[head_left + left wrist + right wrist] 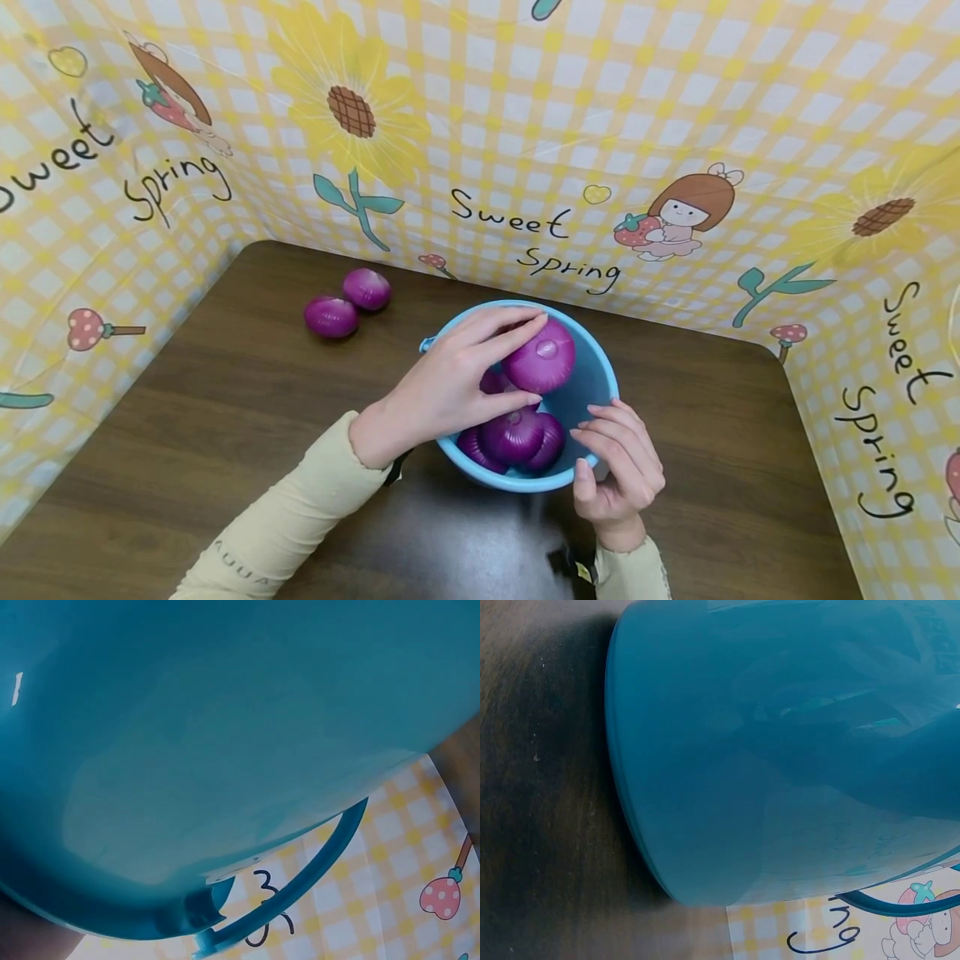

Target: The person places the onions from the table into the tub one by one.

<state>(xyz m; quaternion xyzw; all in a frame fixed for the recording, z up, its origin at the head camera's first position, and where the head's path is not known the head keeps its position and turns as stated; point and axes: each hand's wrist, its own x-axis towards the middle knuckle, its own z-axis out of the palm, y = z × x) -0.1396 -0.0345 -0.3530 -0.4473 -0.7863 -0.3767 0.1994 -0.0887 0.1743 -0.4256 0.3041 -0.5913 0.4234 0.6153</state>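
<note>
A light blue bucket (600, 379) stands on the table, its outer wall filling both wrist views. Above the other onions in it, my left hand (457, 371) holds a red onion (540, 357) between thumb and fingers. Below that hand, several red onions (513, 435) lie piled towards the bucket's near side. At the near right rim, my right hand (618, 467) grips the bucket, fingers reaching over the edge to the inside and thumb close to the rim. The wrist views hide both hands' fingers behind the bucket wall (225, 750).
Two more red onions (332, 317) lie side by side on the dark wooden table (187, 417), left of the bucket and towards the back. A blue bucket handle (300, 885) hangs along its far side. Yellow checked cloth walls (480, 150) stand around the table's back and sides.
</note>
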